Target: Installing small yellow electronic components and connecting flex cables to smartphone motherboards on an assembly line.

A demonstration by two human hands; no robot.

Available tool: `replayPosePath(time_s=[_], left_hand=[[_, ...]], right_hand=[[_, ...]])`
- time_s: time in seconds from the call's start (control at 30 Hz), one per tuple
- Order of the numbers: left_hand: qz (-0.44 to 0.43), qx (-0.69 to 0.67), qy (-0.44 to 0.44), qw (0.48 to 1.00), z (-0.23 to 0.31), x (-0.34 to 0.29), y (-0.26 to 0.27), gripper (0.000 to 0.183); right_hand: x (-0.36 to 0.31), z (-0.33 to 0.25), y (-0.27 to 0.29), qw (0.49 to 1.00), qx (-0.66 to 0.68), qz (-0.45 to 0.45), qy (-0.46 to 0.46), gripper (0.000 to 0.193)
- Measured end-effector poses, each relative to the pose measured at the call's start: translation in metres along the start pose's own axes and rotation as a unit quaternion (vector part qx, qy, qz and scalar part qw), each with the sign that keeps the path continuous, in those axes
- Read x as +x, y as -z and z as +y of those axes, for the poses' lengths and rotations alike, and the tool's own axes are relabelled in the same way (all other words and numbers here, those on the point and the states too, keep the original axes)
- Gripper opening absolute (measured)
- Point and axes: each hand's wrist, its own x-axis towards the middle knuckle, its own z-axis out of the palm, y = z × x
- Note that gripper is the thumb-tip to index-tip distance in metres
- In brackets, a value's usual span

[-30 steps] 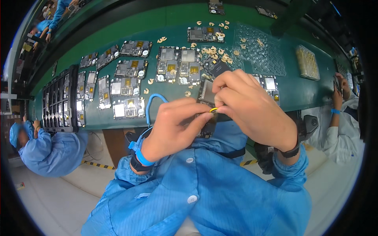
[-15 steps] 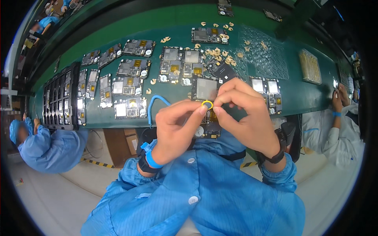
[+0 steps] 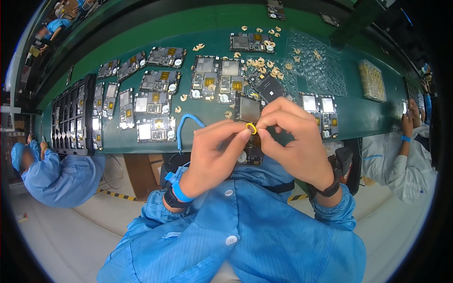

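Between my two hands is a small round piece with a yellow rim (image 3: pixel 251 128). My left hand (image 3: pixel 212 148) pinches its left side with thumb and forefinger. My right hand (image 3: pixel 297 146) has its thumb and forefinger closed at the opposite edge. Right behind the fingers lies a dark circuit board (image 3: pixel 247 109) with a grey metal shield, partly covered by my hands. A black square part (image 3: pixel 269 88) on another board lies just beyond it. Two boards (image 3: pixel 204 78) stand side by side to the upper left.
Several boards (image 3: pixel 154 103) lie left, beside a black slotted tray (image 3: pixel 71 121). Horseshoe-shaped beige pieces (image 3: pixel 258 62) are scattered at the back near clear plastic trays (image 3: pixel 325 70). A blue coiled cord (image 3: pixel 180 127) curves by the table edge. Co-workers sit at both sides.
Both hands have shifted slightly to the right with the yellow-rimmed piece, which is now tilted more edge-on. The board behind them has turned a little.
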Motion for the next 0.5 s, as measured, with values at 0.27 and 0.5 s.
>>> replayPosePath(time_s=[0.27,0.5], left_hand=[[-0.084,-0.091,0.058,0.991,0.002,0.001,0.006,0.017],[-0.113,-0.103,-0.022,0.988,-0.017,0.002,0.02,0.017]], right_hand=[[-0.007,0.003,-0.005,0.999,0.027,-0.017,0.028,0.015],[-0.01,0.003,-0.012,0.995,-0.016,0.065,0.074,0.018]])
